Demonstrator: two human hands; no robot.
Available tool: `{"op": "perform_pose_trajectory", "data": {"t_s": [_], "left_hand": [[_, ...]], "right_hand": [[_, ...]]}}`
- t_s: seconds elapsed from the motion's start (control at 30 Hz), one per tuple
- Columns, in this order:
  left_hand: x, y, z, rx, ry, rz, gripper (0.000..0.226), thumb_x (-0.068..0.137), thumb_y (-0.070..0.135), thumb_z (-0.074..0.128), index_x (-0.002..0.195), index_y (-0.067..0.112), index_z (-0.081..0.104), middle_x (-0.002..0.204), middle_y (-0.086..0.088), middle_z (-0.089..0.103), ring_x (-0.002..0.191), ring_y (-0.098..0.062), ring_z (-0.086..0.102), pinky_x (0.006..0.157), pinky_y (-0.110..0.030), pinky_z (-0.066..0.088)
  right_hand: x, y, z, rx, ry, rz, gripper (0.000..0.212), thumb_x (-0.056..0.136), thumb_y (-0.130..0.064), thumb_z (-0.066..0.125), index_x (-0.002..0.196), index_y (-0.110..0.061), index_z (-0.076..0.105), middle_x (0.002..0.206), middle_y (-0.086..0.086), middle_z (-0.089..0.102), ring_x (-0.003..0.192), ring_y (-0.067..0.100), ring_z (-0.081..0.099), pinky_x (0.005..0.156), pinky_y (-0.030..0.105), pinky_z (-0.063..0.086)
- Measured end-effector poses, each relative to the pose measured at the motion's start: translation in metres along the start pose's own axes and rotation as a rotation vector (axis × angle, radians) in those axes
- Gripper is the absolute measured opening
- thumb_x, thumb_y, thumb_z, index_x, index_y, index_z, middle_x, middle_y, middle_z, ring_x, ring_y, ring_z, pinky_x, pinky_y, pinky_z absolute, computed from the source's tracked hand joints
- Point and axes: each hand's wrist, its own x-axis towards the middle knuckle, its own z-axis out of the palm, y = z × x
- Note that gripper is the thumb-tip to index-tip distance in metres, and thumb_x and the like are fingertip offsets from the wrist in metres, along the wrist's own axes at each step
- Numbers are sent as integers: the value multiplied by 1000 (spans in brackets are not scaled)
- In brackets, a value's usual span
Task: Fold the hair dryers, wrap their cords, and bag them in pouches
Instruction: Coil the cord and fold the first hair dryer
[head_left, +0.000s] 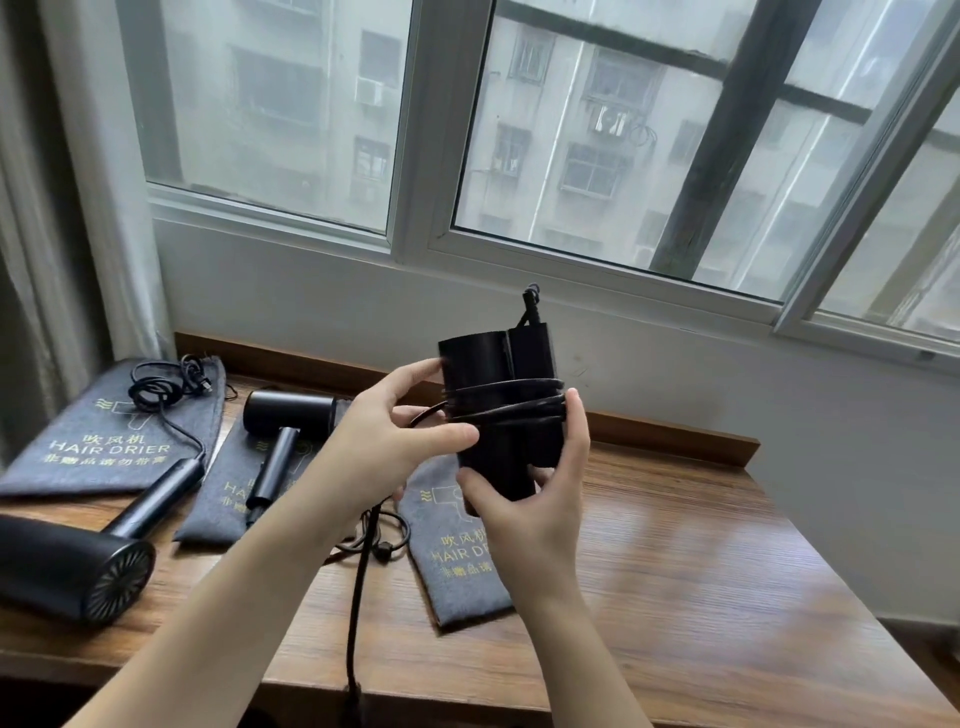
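Observation:
A folded black hair dryer (496, 364) is held upright above the table, with its black cord (511, 401) wound several times around the body. My right hand (535, 499) grips the dryer from below and the right side. My left hand (387, 431) pinches the cord at the dryer's left side. The loose end of the cord (358, 597) hangs down toward the table's front edge. A grey pouch (460, 561) lies flat under my hands. Two unfolded dryers lie at the left: one (78, 566) near the front, another (280, 431) on a second pouch (228, 499).
A third grey pouch (88, 447) lies at the far left with a coiled cord (166, 384) on it. The wooden table (701, 571) has a raised back rim. A white wall and window stand behind; a curtain hangs at the left.

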Motion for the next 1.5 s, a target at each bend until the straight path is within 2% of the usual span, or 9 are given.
{"op": "perform_pose_trajectory", "data": {"t_s": [0.33,0.5,0.67,0.8,0.93,1.03,1.17,1.4,1.5], "left_hand": [[-4,9,20,-100,63,-47,95,51,54,90,131,38,40,113,-3,65,96,-19,67,48,-26,50],[-3,9,17,-149,74,-26,79,66,32,88,131,34,42,108,-6,67,70,-12,68,46,-28,49],[-6,10,15,-180,-3,-39,82,61,41,89,129,31,46,109,-7,71,46,-8,58,44,-28,45],[-1,11,10,-105,48,-45,67,65,39,86,121,24,53,101,-4,74,40,-6,47,43,-27,43],[2,10,9,-14,9,-6,44,78,14,81,113,22,55,92,-6,76,50,-5,58,44,-26,45],[3,9,3,-37,-6,16,47,77,10,80,114,19,53,91,-8,77,66,-15,67,47,-28,47],[2,10,-2,-83,-78,-14,49,80,6,76,119,17,50,90,-14,76,62,-19,64,48,-24,47],[4,2,1,330,87,32,43,73,35,85,103,32,55,82,4,74,53,-4,58,53,-24,46],[5,2,1,407,98,73,28,78,27,80,94,29,58,76,2,73,45,-7,58,48,-24,46]], "right_hand": [[-6,21,-1,-421,-47,-433,101,77,-14,79,152,-46,20,151,-4,21,139,23,34,103,49,49],[-3,12,-4,-214,-182,-226,115,76,-27,79,153,-50,-4,163,-9,13,140,12,41,100,46,52],[9,-5,-11,114,-271,106,116,72,4,83,154,-42,14,123,-21,63,115,8,63,85,29,57],[7,-7,-7,-58,-145,52,106,76,-12,82,149,-55,19,127,-13,58,111,12,62,81,36,60],[5,-2,-3,-416,-39,-143,96,83,-40,77,152,-47,10,146,-11,33,126,-5,40,86,9,44],[7,-1,-11,-215,-151,-41,111,73,-29,84,153,-46,8,147,-11,40,132,5,46,97,23,49],[11,1,-20,166,-237,100,98,66,3,76,149,-24,31,122,5,66,110,23,67,80,31,57],[10,4,-10,23,5,99,108,71,-1,83,152,-39,22,119,-14,65,110,7,64,85,23,55],[14,14,-14,-75,114,131,113,72,-10,84,151,-48,13,126,-14,59,107,0,62,80,19,53]]}}
